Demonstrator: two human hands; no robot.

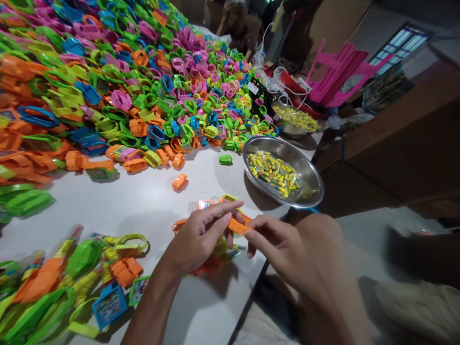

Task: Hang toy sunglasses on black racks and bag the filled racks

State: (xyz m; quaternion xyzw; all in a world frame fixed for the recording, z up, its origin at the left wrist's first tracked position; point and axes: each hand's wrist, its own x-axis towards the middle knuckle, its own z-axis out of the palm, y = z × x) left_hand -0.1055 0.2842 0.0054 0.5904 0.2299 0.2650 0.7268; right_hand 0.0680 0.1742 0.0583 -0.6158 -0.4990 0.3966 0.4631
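Note:
Both of my hands meet over the near table edge, pinching an orange plastic toy piece (239, 226) between them. My left hand (201, 232) has its thumb and fingers closed on the left end, with the index finger stretched out above. On the other end, the thumb and fingertips of my right hand (283, 244) are pressed together. Behind and below the hands lie more orange and yellow plastic pieces, partly hidden by the fingers. A small square picture piece (205, 204) shows just beyond my left hand.
A large heap of coloured plastic toy pieces (151, 96) covers the far table. To the right stands a steel bowl (316, 187) with small yellow wrapped rolls (273, 172). Filled toys (46, 278) lie front left. A pink chair (336, 76) and a person (239, 33) are beyond.

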